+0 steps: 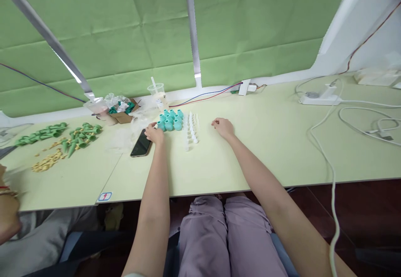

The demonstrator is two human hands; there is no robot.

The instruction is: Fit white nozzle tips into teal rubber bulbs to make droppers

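Observation:
My left hand point(154, 134) rests between a dark phone point(140, 144) and a cluster of turquoise bottle-shaped pieces point(169, 121). Its fingers are a little apart, close to the leftmost pieces, and I see nothing held in them. Right of the cluster, small white and translucent pieces point(193, 133) lie in rows running away from me. Farther right, my right hand point(223, 127) is on the table with its fingers curled together; nothing shows in them.
A drink cup with a straw point(158, 97), a cardboard box point(125, 116) and clear plastic bags point(120, 138) stand behind and left. Green cone-shaped pieces point(79, 138) and yellow bits point(48, 161) lie near a co-worker's arm point(8, 214). At right are a power strip point(321, 97) and white cables point(326, 156).

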